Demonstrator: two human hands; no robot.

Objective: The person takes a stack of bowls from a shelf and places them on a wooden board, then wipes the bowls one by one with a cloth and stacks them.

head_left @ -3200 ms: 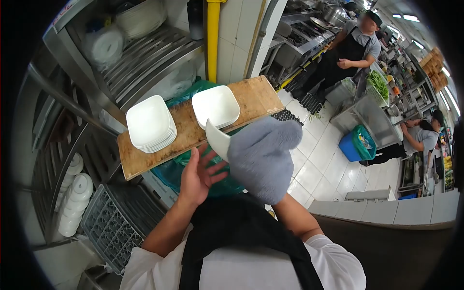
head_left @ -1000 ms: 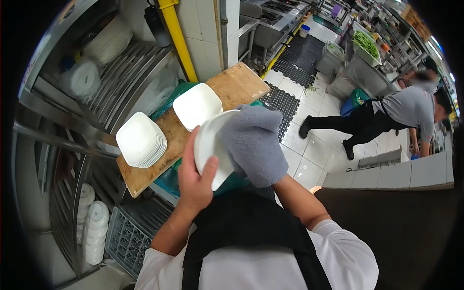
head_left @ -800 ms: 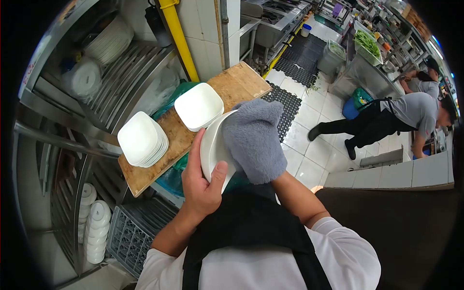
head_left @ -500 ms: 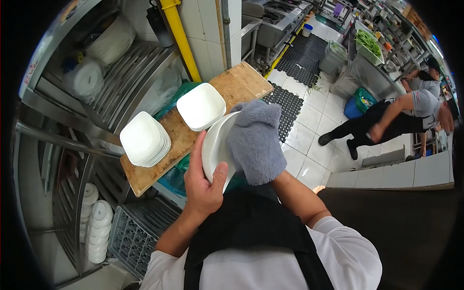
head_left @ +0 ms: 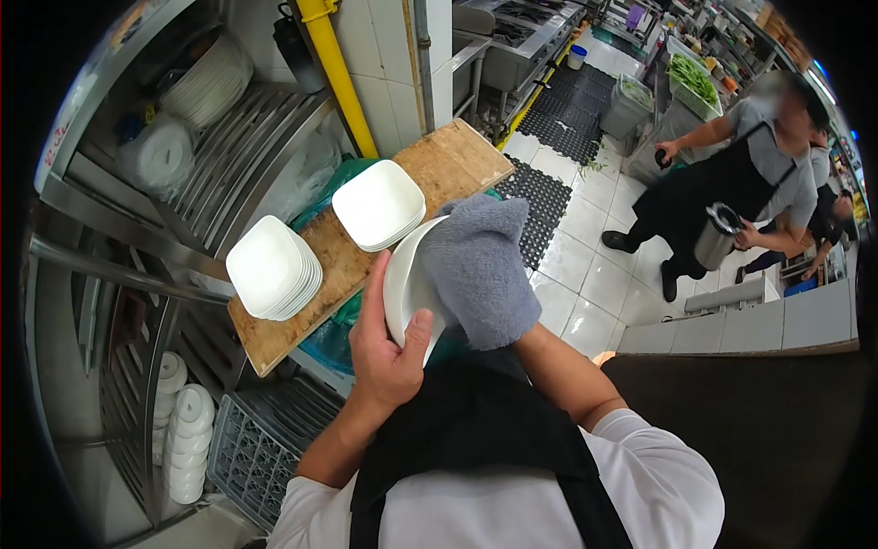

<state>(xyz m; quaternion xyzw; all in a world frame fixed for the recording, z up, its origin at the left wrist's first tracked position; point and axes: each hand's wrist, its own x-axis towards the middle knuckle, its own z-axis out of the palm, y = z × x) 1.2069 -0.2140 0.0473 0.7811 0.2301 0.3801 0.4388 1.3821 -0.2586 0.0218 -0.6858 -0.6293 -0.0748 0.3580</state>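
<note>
My left hand grips a white bowl by its outer side, thumb over the near rim and fingers along the outside. The bowl is tilted, its hollow turned to the right. A thick grey towel covers my right hand, which holds it against the inside of the bowl; the fingers are hidden, and only the right forearm shows below the cloth. Just beyond, a short stack of square white dishes and a taller stack of them rest on a wooden board.
Metal racks with wrapped plates stand at left. Below are stacked white cups and a grey dish rack. A yellow pipe rises behind the board. A co-worker in a black apron stands at right, holding a metal jug.
The co-worker at right has straightened and turned, and a metal jug now shows in one hand. The towel has shifted slightly left inside the bowl; my left hand stays nearly still.
</note>
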